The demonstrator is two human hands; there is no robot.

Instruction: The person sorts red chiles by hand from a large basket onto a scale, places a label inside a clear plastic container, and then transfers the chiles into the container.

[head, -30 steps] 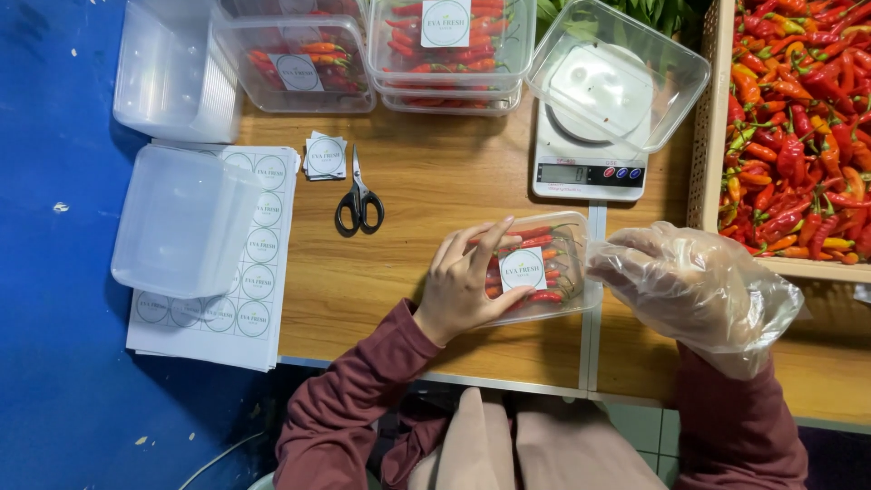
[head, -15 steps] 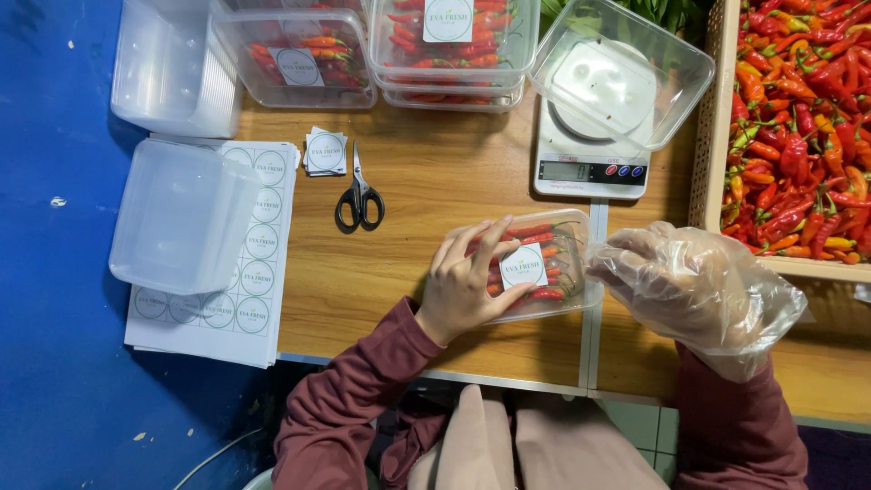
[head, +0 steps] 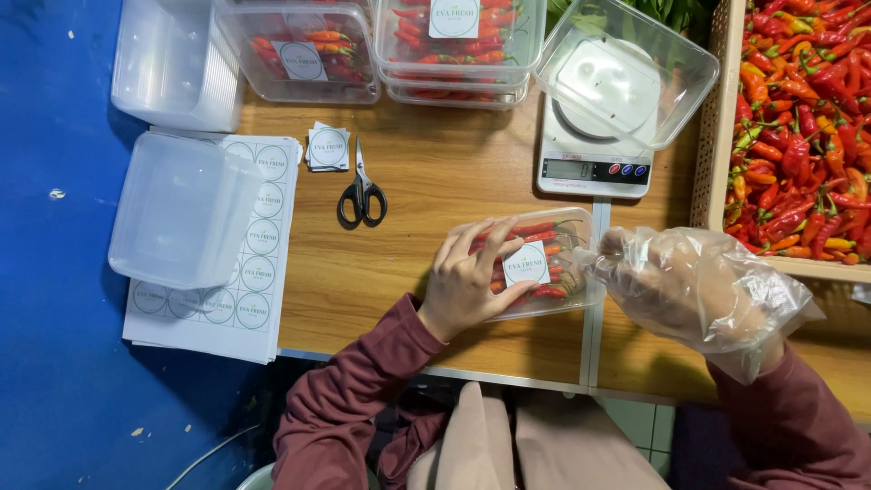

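Near the front edge of the tabletop point(head: 408, 191), the bare left hand point(head: 467, 281) lies flat, fingers spread, on the lidded chilli box point(head: 544, 263). The gloved right hand point(head: 676, 286) loosely grips the box's right end. Farther back lie scissors point(head: 361, 191), then the scale point(head: 590, 154).

A wooden table point(head: 426, 195) stood lit evenly; left of it lay a blue floor point(head: 54, 363), perhaps painted concrete.
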